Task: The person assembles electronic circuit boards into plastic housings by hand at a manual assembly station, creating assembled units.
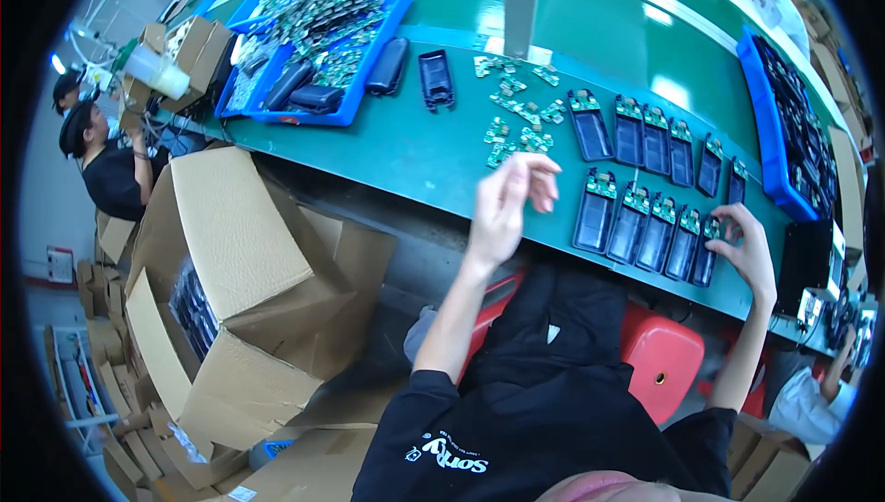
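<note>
Two rows of black plastic casings (628, 231) lie on the green bench, each with a small green circuit board at its upper end. My right hand (745, 242) has its thumb and fingertips round the top of the rightmost near-row casing (704, 262). My left hand (505, 207) hovers over the bench's near edge, its fingers loosely bent and apart, with nothing visible in them. Just beyond it are scattered loose circuit boards (516, 110). In the far row, a casing (590, 133) lies slightly tilted at the left end.
A blue bin (398, 32) holding piled boards and dark casings stands at the far left. Another blue bin (770, 152) of black parts stands at right. A metal post (521, 4) rises from the bench. Open cardboard boxes (240, 225) crowd my left side. Other people work nearby.
</note>
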A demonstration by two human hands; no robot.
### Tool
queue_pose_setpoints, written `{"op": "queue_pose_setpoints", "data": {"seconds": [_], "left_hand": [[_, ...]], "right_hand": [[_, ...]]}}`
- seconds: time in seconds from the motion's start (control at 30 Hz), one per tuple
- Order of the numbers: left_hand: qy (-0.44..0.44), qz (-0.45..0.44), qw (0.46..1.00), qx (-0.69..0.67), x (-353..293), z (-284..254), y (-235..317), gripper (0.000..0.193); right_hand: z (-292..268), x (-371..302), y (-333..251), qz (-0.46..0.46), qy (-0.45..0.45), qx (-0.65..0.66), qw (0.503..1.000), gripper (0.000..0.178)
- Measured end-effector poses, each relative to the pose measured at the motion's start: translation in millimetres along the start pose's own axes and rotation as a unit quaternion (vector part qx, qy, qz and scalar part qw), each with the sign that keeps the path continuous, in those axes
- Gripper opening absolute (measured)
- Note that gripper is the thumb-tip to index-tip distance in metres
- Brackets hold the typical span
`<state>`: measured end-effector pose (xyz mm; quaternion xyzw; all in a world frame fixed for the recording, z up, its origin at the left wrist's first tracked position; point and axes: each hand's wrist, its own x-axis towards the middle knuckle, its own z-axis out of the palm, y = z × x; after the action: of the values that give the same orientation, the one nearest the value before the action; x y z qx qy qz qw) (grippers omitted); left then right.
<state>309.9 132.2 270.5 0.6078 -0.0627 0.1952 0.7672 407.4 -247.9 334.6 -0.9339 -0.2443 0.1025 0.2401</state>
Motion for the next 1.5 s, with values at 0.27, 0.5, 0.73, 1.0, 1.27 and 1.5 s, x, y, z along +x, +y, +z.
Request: {"op": "queue_pose_setpoints", "data": {"seconds": [0.27, 0.5, 0.73, 1.0, 1.27, 1.5], "left_hand": [[0.212, 0.154, 0.819, 0.51, 44.2, -145.9, 76.4, 0.023], [0.052, 0.154, 0.712, 0.683, 75.3, -130.0, 78.6, 0.038], [0.117, 0.019, 0.681, 0.722, 86.8, -95.6, -0.2, 0.058], [0.106, 0.059, 0.774, 0.622, 84.9, -125.7, -4.1, 0.06], [0.232, 0.099, 0.952, 0.173, 64.7, -139.5, 25.5, 0.051], [0.143, 0.134, 0.979, -0.061, 41.3, -130.4, 45.0, 0.057]], "right_hand": [[-10.4, -2.4, -45.3, -0.008, 0.087, -0.012, 0.996, 0.044], [21.4, 91.3, -133.4, -0.27, 0.032, -0.004, 0.962, 0.03], [91.5, 165.5, -198.2, -0.339, 0.009, -0.054, 0.939, 0.035], [102.0, 186.8, -181.0, -0.273, -0.049, -0.058, 0.959, 0.027], [82.9, 175.2, -186.4, -0.183, -0.049, 0.203, 0.961, 0.022], [95.7, 158.2, -189.3, -0.224, -0.115, 0.263, 0.931, 0.02]]}}
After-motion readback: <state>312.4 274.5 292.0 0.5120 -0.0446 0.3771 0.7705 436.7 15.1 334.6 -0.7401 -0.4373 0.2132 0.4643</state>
